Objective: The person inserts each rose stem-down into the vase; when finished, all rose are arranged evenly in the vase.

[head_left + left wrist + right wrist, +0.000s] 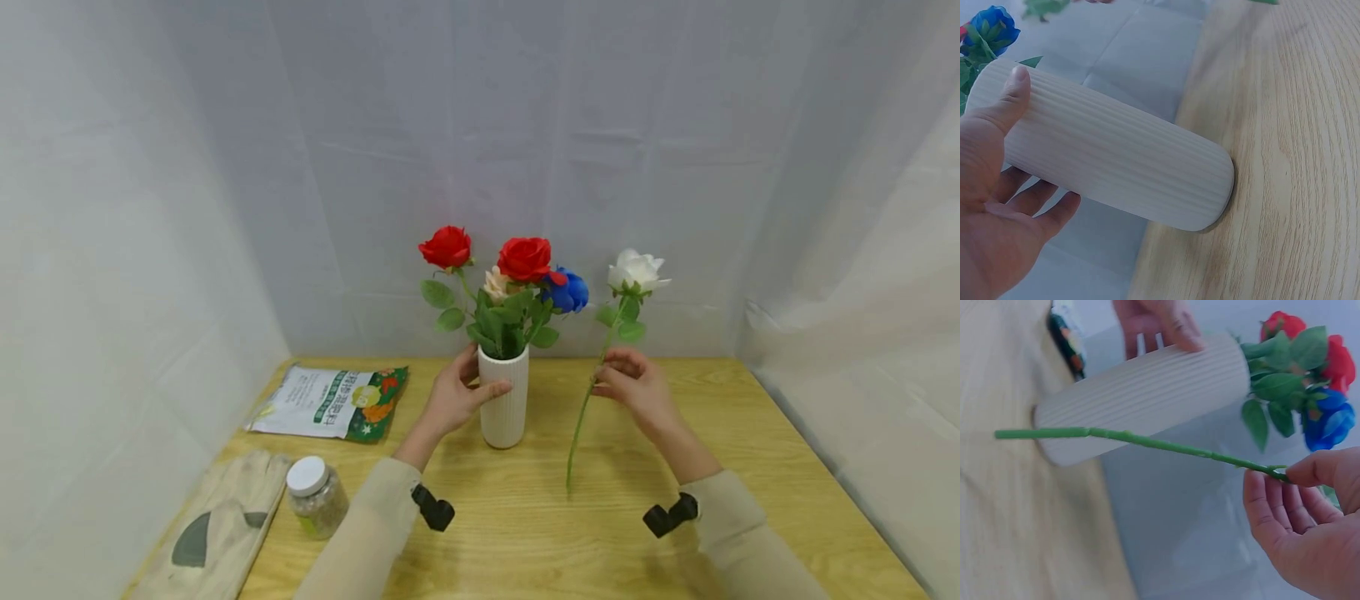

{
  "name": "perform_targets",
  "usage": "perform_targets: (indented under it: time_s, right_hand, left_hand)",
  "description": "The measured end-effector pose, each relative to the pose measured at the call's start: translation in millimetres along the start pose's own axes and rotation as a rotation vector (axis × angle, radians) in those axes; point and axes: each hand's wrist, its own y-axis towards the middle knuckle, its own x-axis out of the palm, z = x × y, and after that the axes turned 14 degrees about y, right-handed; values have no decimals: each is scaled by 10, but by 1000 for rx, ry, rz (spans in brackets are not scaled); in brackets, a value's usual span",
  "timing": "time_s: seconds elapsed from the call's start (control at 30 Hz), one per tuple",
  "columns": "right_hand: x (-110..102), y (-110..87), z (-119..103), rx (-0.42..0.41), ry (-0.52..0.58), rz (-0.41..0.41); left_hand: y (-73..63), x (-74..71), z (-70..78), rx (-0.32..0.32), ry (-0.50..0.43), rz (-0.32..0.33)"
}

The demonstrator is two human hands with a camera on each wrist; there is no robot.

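Observation:
A ribbed white vase (504, 408) stands upright on the table. My left hand (455, 392) holds it near the top, thumb across the front and fingers behind, as the left wrist view shows. Out of the vase rise two red roses (525, 259), a pale peach flower (496, 284) and a blue rose (568, 291), with green leaves. To the right, my right hand (636, 387) pinches the stem of a white rose (636, 271) between thumb and fingers. Its bare green stem (1147, 442) slants downward beside the vase, apart from it in the head view.
On the left of the wooden table (480, 533) lie a white and green printed packet (330, 402) and folded beige gloves (225, 525). A clear jar with a white lid (318, 498) stands close to my left sleeve. Pale sheeting (360, 167) closes off the back and sides.

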Motion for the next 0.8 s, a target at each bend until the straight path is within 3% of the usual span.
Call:
perform_targets:
  time_s: [0.2,0.5,0.8]
  right_hand:
    - [88,25,-168,-112,110,48]
    - [182,37,-408,-190,157,115]
    - [254,73,-579,-291,287,140]
  left_hand:
    - [-6,-8,7,7,-3,-2]
    - [-14,-6,6,21,-9,-9]
    - [-8,3,-2,16,-6,-6]
